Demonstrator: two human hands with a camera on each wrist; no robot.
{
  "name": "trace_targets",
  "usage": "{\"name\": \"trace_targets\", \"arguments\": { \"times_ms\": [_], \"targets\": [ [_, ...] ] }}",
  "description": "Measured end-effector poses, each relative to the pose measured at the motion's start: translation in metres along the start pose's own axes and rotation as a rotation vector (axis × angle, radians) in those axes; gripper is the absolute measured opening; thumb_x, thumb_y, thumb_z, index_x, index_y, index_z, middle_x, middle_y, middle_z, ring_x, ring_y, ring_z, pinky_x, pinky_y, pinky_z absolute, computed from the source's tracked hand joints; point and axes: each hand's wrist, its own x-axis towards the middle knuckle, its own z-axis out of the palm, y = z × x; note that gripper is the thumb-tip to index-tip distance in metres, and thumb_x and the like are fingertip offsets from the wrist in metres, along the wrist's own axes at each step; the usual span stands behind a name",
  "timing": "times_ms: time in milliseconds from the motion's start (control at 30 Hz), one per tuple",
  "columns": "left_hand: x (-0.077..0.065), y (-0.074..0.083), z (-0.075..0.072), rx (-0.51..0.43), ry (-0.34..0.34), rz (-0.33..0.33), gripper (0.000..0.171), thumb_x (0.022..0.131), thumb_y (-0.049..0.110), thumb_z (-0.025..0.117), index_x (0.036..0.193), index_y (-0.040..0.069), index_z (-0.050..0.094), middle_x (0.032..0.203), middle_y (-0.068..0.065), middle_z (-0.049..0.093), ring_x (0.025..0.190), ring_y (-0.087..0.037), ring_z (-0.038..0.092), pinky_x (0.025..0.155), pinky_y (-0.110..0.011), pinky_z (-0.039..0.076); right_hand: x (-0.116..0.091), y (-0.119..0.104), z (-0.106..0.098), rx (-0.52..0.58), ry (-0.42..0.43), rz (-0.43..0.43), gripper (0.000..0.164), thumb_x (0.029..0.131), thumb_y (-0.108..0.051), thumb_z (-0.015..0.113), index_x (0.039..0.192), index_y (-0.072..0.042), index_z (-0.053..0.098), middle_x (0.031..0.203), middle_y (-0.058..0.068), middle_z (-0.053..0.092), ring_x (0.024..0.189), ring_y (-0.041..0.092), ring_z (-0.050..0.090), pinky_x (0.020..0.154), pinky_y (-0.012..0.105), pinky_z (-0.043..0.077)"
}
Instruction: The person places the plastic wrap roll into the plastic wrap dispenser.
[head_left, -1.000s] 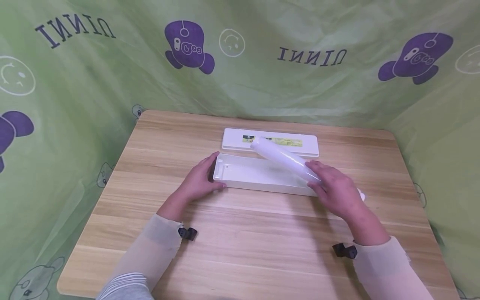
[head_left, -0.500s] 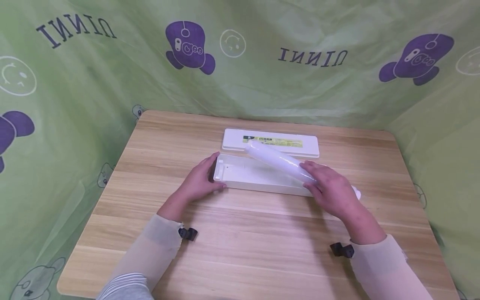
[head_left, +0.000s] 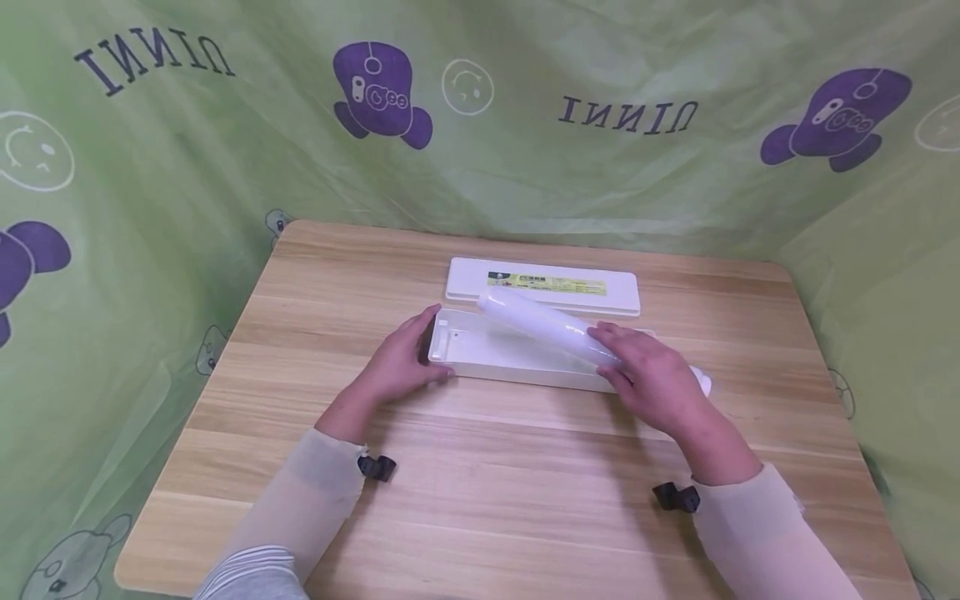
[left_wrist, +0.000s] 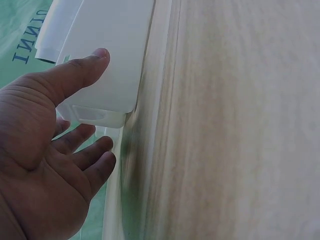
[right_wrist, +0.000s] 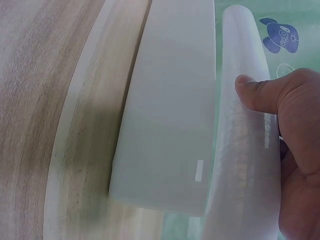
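A long white plastic box (head_left: 525,379) lies uncovered on the table. My left hand (head_left: 393,362) holds its left end; in the left wrist view the thumb lies on the front wall and the fingers curve past the end. My right hand (head_left: 656,375) grips a shiny white roll of cling film (head_left: 540,321) near its right part. The roll slants above the box, its left end raised toward the back. In the right wrist view the thumb presses on the roll (right_wrist: 245,140), which is beside the box wall (right_wrist: 165,110). Some right fingers are hidden behind the roll.
Behind the box lies a flat white lid (head_left: 615,292) with a yellow-green label. Both rest on a wood-grain table (head_left: 480,483). Green printed cloth (head_left: 525,183) hangs around the back and sides of the table.
My right hand has moved left with the cling film roll, whose raised end is now lower and further left over the box. The left hand and the box stay in place.
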Motion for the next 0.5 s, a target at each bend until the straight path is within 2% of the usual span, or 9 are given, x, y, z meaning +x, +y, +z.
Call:
{"name": "trace_targets", "arguments": {
  "times_ms": [500],
  "targets": [
    [0.0002,0.0034,0.0,0.005,-0.002,-0.012,0.114,0.075,0.031,0.094,0.165,0.016,0.026,0.157,-0.016,0.045,0.147,-0.032,0.04,0.124,-0.047,0.029,0.0067,-0.0046,0.006,0.021,-0.015,-0.029,0.057,0.087,-0.01,0.083,0.14,-0.007,0.063,0.139,0.016,0.065,0.125,0.036,0.063,0.101,0.056,0.053]
  ]
}}
